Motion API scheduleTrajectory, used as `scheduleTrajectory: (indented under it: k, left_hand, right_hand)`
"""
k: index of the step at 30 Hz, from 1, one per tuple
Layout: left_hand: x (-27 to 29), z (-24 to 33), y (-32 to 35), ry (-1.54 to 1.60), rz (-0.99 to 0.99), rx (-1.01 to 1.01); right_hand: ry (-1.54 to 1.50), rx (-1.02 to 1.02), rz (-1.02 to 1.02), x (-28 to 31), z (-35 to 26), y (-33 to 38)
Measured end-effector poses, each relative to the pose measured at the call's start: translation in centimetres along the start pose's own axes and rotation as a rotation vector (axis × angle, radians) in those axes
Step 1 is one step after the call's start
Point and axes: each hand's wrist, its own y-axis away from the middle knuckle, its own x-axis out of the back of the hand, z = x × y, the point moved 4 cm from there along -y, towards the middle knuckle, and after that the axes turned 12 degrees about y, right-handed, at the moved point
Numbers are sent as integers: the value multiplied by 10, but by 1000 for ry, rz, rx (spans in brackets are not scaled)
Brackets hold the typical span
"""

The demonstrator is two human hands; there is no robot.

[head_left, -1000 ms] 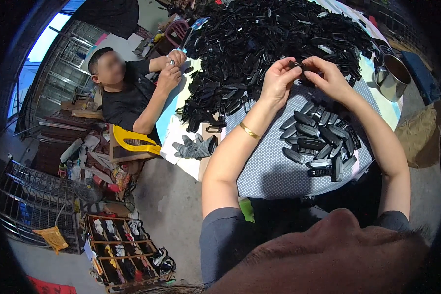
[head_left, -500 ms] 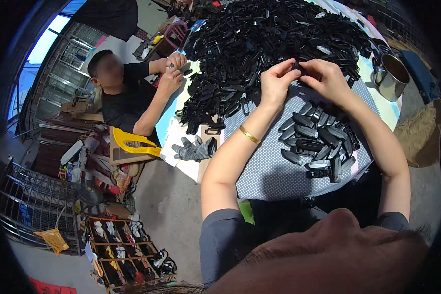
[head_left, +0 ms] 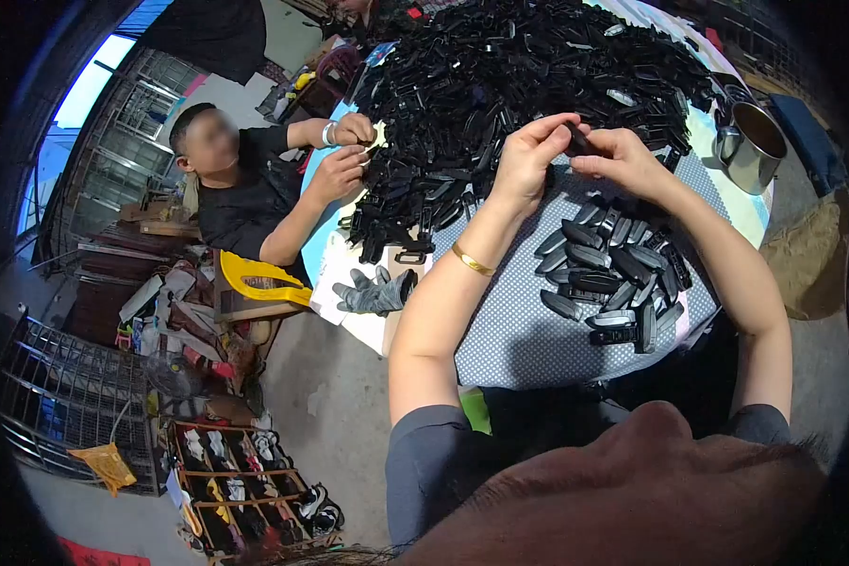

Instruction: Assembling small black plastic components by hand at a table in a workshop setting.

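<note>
Between my two hands, over the near edge of a big heap of black plastic parts [head_left: 443, 104], is a small black plastic part [head_left: 576, 141]. My left hand [head_left: 530, 162] pinches it between thumb and fingers. On its other side the thumb and fingers of my right hand [head_left: 624, 162] close on it too. Its exact shape is partly hidden by my fingers. Below my hands, a smaller pile of black, elongated plastic pieces [head_left: 592, 256] lies on the dotted tablecloth [head_left: 500, 330]; some have shiny faces.
A grey glove [head_left: 375, 291] lies at the table's left edge. Across from it a co-worker [head_left: 245, 189] sits with both hands by the heap. At the right stands a metal mug [head_left: 755, 149]. A yellow chair [head_left: 259, 283] and a shoe rack [head_left: 241, 481] are on the left.
My fingers have shifted around the black part, which now shows more between my hands. The co-worker's hands have moved apart and toward the heap.
</note>
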Motion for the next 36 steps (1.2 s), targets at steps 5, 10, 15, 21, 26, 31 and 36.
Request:
scheduleTrajectory:
  k: [5, 10, 15, 21, 26, 31, 36]
  left_hand:
    - [-9, 6, 4, -42, -34, -72]
    - [-9, 0, 1, -226, 24, -37]
    - [-9, -28, 9, -839, -84, 37]
    - [-29, -34, 18, -1055, -411, -41]
    - [-17, -38, 10, -947, -286, 232]
    - [-15, -25, 4, -1303, -181, -391]
    - [-19, -30, 3, -1344, -237, -359]
  right_hand:
    - [132, 102, 122, 1, -11, 6]
    - [620, 266, 66, 34, -34, 12]
    - [1091, -189, 115, 93, 31, 11]
    - [1141, -141, 119, 83, 32, 10]
    - [1126, -104, 106, 83, 29, 10]
    - [1212, -160, 18, 75, 28, 7]
    - [1125, 59, 437, 84, 8, 11]
